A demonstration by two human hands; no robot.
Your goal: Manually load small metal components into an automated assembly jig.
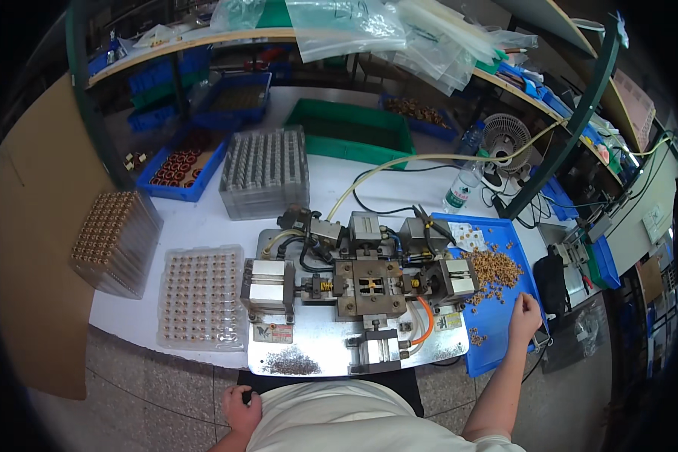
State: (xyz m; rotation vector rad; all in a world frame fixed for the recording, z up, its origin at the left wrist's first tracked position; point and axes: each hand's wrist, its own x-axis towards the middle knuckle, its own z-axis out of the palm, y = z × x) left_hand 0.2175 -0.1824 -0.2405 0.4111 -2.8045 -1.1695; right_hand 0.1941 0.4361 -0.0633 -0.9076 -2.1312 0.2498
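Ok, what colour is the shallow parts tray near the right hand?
The shallow parts tray is blue, as the head view shows.

head-worn fisheye, facing down, near machine [371, 306], wide across bench [196, 227]

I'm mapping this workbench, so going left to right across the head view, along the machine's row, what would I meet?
Stacked clear trays, single clear tray, metal clamping fixture, loose brass-coloured parts, right hand.

Just left of the right hand [526, 318], the blue tray [499, 325] leaves a bare gap between two clusters of brass parts [496, 271], but the metal fixture [358, 309] bars the way farther left, a bottle [462, 187] standing well ahead.
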